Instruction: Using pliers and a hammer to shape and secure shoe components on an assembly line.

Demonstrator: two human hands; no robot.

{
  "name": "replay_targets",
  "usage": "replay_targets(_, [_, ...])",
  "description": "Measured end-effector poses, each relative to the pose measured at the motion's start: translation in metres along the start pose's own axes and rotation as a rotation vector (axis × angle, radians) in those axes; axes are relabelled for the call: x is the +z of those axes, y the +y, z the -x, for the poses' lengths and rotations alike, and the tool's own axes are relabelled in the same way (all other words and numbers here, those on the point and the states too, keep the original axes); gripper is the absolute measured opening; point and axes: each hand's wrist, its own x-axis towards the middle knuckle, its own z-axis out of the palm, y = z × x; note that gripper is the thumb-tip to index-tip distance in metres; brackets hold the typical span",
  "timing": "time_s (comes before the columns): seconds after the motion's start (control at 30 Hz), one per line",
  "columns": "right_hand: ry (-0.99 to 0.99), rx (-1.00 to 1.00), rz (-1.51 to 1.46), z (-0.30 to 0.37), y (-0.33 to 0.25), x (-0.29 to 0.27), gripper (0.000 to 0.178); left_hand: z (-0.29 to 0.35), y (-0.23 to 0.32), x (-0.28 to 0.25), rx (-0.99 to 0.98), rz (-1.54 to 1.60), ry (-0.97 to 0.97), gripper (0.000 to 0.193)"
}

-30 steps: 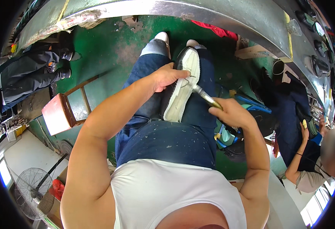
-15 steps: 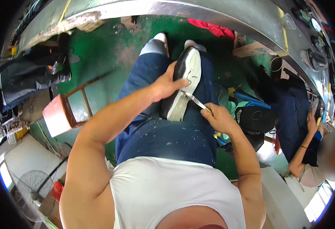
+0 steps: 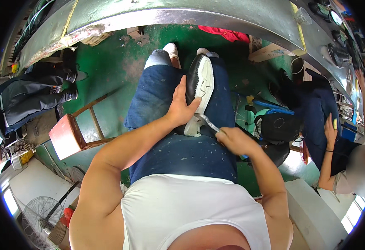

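A black shoe [image 3: 191,85] lies bottom up across my thighs, its pale sole side [image 3: 206,81] facing me and its toe pointing away. My left hand [image 3: 181,106] grips it at the left edge, fingers along the black upper and thumb over the pale underside. In my right hand [image 3: 235,140] is a curved metal hand tool [image 3: 207,121], apparently pincers. Its metal head meets the shoe near the heel, just below my left thumb; the fist hides the handles.
Ahead runs a long metal-edged bench [image 3: 149,18]. A reddish wooden stool [image 3: 68,137] stands at left, a wire fan [image 3: 45,210] behind it. At right are a black seat [image 3: 279,127] and a co-worker's arm [image 3: 328,154]. Red cloth [image 3: 226,34] lies under the bench.
My right hand and the tool have moved down and slightly left, toward the heel. My left fingers have straightened along the shoe. The view has shifted slightly.
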Motion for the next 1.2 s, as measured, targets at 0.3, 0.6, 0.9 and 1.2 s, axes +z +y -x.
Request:
replay_targets(0.3, [-0.373,0.111,-0.595,-0.011,0.036,-0.018,0.044,0.033,-0.022,-0.006,-0.014,0.219,-0.265,0.102])
replay_targets(0.6, [0.435,-0.246,0.028,-0.005,-0.027,0.004,0.032,0.03,-0.002,-0.008,0.014,0.035,-0.192,0.114])
replay_targets(0.9, [0.332,-0.16,-0.851,-0.003,0.075,0.052,0.047,0.046,0.042,-0.047,-0.28,0.85,-0.34,0.086])
replay_targets(1.2, [0.316,-0.083,-0.85,-0.006,0.063,0.036,0.047,0.003,0.111,-0.087,0.03,1.355,-0.54,0.064])
